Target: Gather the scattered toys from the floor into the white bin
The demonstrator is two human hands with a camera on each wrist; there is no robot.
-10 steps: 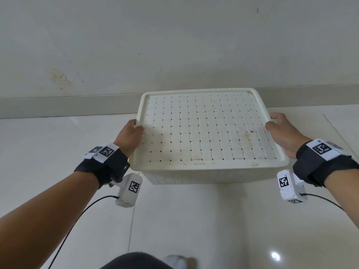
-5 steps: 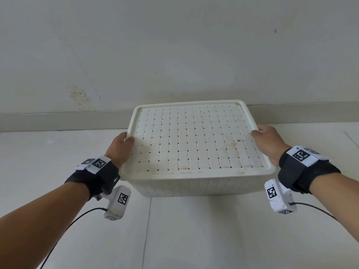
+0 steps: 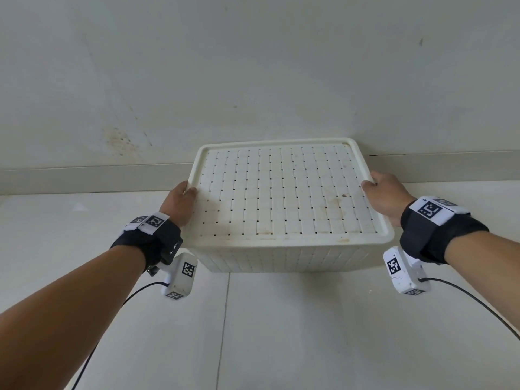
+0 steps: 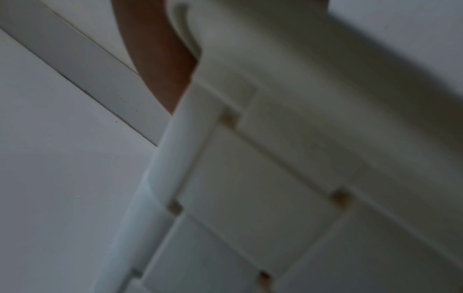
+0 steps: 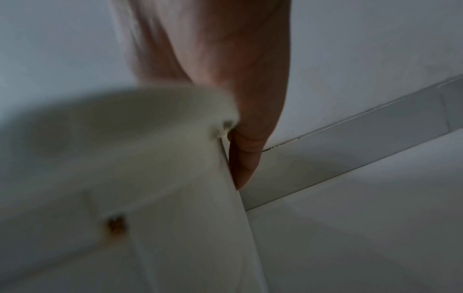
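Nearest the viewer, two bare forearms reach forward over a pale, glossy tiled floor point(image 3: 281, 333) crossed by thin grout lines. Each wrist wears a black fabric band point(image 3: 152, 243) topped by a white tag printed with a black square-pattern marker; no readable lettering appears on it. Below each wrist hangs a small white box-shaped camera unit point(image 3: 180, 277), also bearing a square marker, with a thin black cable point(image 3: 135, 294) trailing back toward the viewer.

Beyond the wrists, the white rectangular plastic bin point(image 3: 284, 254) is held between both hands, and the head view shows no contact between it and the floor. Its upward-facing surface is a flat panel moulded in a basket-weave grid with small square holes and rimmed by a smooth rounded lip; the side wall repeats the woven pattern. Whether this face is a lid or the base cannot be told. Faint brownish staining marks the near edge.

The left hand point(image 3: 178, 202) grasps the bin's left lip, thumb on top. The right hand point(image 3: 387, 194) grasps the right lip likewise; in the right wrist view its fingers point(image 5: 246, 150) lie against the bin's side beneath the rim.

Farthest back, a plain skirting strip point(image 3: 84, 175) meets a matt off-white wall point(image 3: 253, 66) with a brownish blotch at left.
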